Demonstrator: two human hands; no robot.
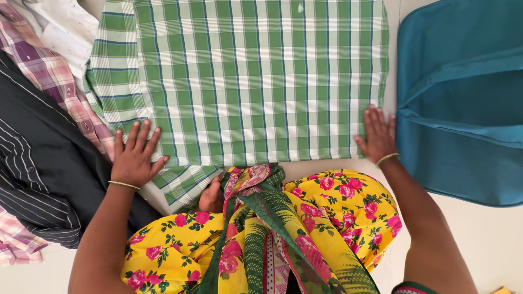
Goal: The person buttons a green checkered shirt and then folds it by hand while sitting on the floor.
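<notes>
We have both hands flat on the green checked cloth (245,81), which lies folded on the pale floor (479,239) in front of our knees. Left hand (133,158): fingers spread, palm down on the cloth's near left corner, no grip closed on anything. Right hand (377,136): fingers together, pressing the near right edge, likewise holding nothing.

Risks as we judge them:
- Just under the left hand a lower layer of the cloth sticks out unevenly; pressing or sliding here could set a crooked crease.
- Beside the left hand the pile of shirts (43,136), dark striped and pink checked, touches the cloth's edge; a sideways sweep could drag them in.
- Our yellow flowered garment (338,212) and its green drape hang over the near edge between the hands and could catch the fold.
- The teal bag (463,109) sits just beyond the right hand, apart from the cloth; little room on that side.
</notes>
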